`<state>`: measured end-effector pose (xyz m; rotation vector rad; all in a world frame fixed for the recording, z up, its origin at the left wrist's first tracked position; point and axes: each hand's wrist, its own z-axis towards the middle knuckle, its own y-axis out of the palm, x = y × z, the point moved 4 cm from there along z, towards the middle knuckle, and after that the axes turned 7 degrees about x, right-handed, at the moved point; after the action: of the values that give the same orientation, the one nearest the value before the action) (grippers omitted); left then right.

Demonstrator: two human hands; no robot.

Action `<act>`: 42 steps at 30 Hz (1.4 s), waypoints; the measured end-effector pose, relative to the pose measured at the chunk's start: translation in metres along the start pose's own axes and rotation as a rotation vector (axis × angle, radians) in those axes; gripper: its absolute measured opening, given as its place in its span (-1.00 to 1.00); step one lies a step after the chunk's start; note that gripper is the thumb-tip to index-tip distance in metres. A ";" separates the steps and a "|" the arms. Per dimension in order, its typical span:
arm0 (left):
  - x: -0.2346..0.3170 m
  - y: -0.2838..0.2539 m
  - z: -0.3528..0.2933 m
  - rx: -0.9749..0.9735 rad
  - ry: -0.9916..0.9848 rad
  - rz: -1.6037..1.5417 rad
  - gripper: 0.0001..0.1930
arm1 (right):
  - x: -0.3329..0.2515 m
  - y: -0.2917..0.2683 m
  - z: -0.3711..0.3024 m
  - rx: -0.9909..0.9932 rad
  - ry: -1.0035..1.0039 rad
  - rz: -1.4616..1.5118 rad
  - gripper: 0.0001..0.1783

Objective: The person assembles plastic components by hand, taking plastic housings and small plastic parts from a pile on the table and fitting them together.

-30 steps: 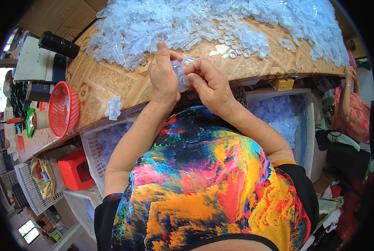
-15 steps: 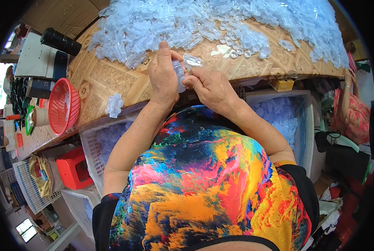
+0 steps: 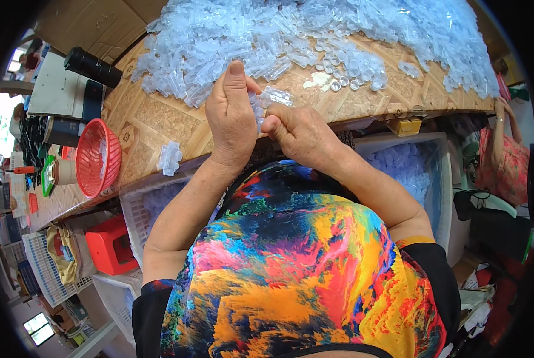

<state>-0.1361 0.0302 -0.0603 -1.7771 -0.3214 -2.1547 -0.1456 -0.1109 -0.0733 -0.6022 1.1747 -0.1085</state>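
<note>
A clear ribbed plastic piece [image 3: 259,113] is held between my two hands above the table's front edge. My left hand [image 3: 231,119] is curled around its left side, thumb pointing up. My right hand [image 3: 302,131] pinches the lower end, its fingers folded in; both hands cover much of the piece. Just beyond the right hand, another clear plastic piece [image 3: 277,95] shows near the table edge. A stepped clear plastic piece [image 3: 170,158] lies on the table left of my left forearm.
A large heap of clear plastic parts [image 3: 231,42] covers the table's far side, with small round rings [image 3: 353,84] before it. At left are a red basket [image 3: 114,158] and a black cylinder [image 3: 92,67]. White crates [image 3: 443,185] stand below the edge. Another person [image 3: 502,152] is at right.
My left hand has turned slightly and covers more of the plastic piece. My right hand stays at its lower end, its fingers more folded. The whole view has shifted a little.
</note>
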 end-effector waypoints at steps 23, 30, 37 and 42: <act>-0.049 -0.035 0.012 0.094 -0.356 -0.331 -0.55 | 0.013 0.028 0.007 -0.205 0.372 0.340 -0.64; -0.042 -0.065 0.023 0.174 -0.442 -0.454 -0.57 | 0.035 0.010 0.010 -0.137 0.456 0.422 -0.69; -0.040 -0.062 0.023 0.170 -0.429 -0.487 -0.64 | 0.028 0.020 -0.004 -0.367 0.432 0.349 -0.75; -0.043 -0.093 0.036 0.036 -0.262 -0.213 -0.77 | 0.022 0.014 -0.002 -0.412 0.346 0.286 -0.78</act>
<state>-0.1324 0.1342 -0.0921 -2.0896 -0.6355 -2.0337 -0.1415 -0.1085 -0.0985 -0.7880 1.6263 0.2913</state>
